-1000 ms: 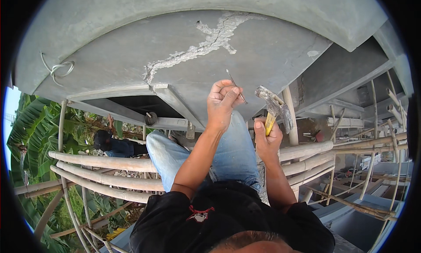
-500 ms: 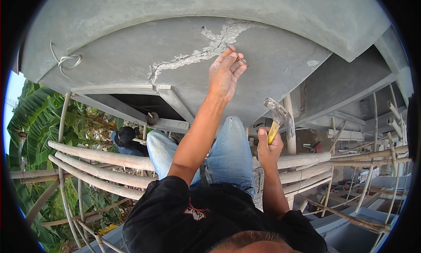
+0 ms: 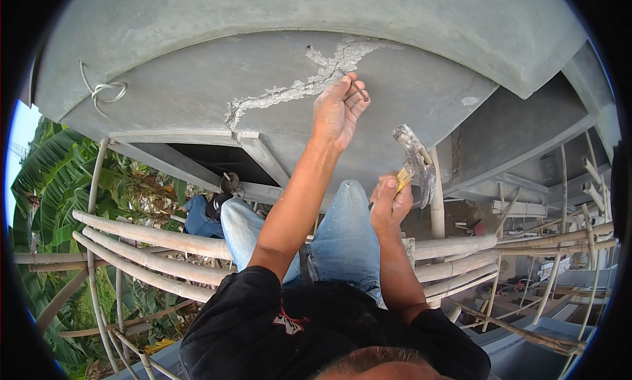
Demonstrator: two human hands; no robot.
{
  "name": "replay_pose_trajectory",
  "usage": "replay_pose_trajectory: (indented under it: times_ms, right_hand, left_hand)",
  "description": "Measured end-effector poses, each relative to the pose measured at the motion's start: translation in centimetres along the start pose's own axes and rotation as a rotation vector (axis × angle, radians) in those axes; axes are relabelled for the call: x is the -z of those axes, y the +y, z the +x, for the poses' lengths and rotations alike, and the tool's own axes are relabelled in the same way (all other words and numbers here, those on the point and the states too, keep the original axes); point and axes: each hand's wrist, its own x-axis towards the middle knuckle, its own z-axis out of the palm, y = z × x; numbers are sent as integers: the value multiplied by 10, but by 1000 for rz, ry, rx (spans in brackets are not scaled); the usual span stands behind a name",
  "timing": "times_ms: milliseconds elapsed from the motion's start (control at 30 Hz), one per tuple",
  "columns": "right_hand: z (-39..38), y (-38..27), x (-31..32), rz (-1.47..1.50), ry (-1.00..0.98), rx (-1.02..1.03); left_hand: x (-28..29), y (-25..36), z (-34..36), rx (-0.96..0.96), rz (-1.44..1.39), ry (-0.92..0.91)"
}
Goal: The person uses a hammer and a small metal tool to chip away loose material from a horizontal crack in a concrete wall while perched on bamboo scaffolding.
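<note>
Pinched in the fingers of my left hand (image 3: 337,110) is a thin dark metal chisel or large nail (image 3: 360,90). Its tip meets the wall at the edge of a rough, chipped-out crack (image 3: 289,91), which runs slantwise across the grey plastered wall (image 3: 408,84). My right hand (image 3: 391,202) is wrapped round the yellow handle of a claw hammer (image 3: 416,161). The hammer's worn head, smeared with pale mortar, is raised to the right of the chisel, apart from it. Most of the hammer's handle is hidden in my fist.
Bamboo poles (image 3: 158,235) of a scaffold run across both sides of my legs. Below left, a person in blue (image 3: 203,217) is beside banana plants. A loop of pale cable (image 3: 102,89) sticks out of the wall. A dark framed opening (image 3: 217,159) lies under the crack.
My right hand with the hammer has moved slightly left, and the hammer head has turned. My left hand stays at the crack with the chisel. The person below has shifted.
</note>
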Motion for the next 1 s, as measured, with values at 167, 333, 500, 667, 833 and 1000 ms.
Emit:
replay_pose_trajectory:
  times_ms: [167, 333, 500, 667, 833, 1000]
  right_hand:
    - [33, 21, -32, -196, 49, 226]
    - [27, 17, -35, -112, 24, 311]
    - [35, 16, -43, -271, 56, 258]
    - [37, 8, -40, 18, 69, 193]
    - [36, 2, -43, -9, 77, 187]
    - [50, -7, -39, -312, 9, 207]
  left_hand:
    - [-3, 5, 5, 39, -58, 23]
    - [-2, 9, 1, 60, -28, -7]
    - [-4, 7, 8, 38, -92, -20]
    - [-9, 8, 7, 66, -129, -4]
    - [-10, 5, 6, 62, -163, 29]
    - [-14, 7, 7, 57, -252, 19]
